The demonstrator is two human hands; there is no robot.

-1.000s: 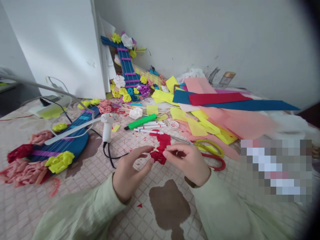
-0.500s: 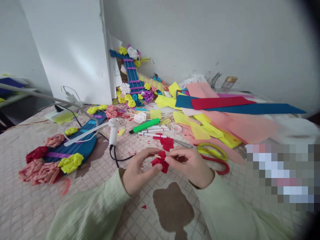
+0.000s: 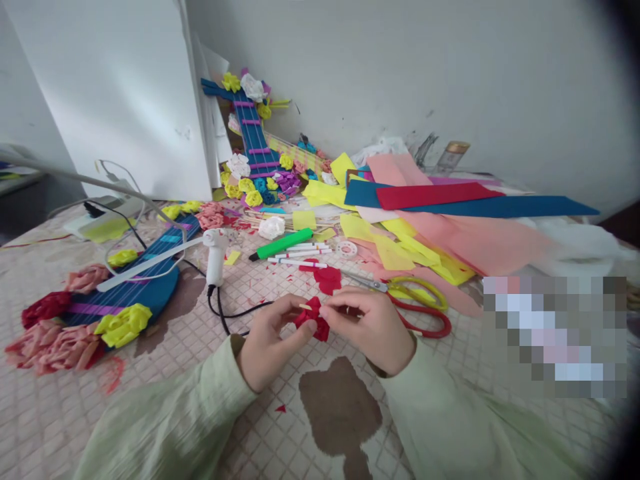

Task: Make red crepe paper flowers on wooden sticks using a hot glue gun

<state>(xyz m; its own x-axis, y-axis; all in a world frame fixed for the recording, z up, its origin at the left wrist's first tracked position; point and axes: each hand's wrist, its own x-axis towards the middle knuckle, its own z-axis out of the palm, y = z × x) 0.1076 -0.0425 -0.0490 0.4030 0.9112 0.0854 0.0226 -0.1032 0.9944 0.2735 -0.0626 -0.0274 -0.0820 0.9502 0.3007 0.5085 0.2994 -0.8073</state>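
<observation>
Between both hands is a small red crepe-paper flower point(image 3: 318, 327), its petals bunched. My left hand point(image 3: 267, 343) pinches it from the left, with the thumb against the near side. My right hand point(image 3: 374, 325) has its thumb and fingertips closed on the flower's right edge. A short pale stick end point(image 3: 305, 307) shows at the top of the flower; the rest of it is hidden. Just beyond the hands lie red paper petals point(image 3: 328, 281). Scissors point(image 3: 447, 325) with red and yellow handles rest beside my right hand.
A white glue gun point(image 3: 215, 263) with a black cord stands on the left, near a blue paper guitar point(image 3: 163, 287) edged with paper flowers. Farther back are a green marker point(image 3: 285, 244), several white pens point(image 3: 305, 252), crepe-paper strips point(image 3: 525, 205) and another decorated guitar point(image 3: 254, 133).
The view has shifted slightly, so the tabletop things appear farther left and a little higher. Both hands stay on the red flower, and the pale stick end shows more clearly.
</observation>
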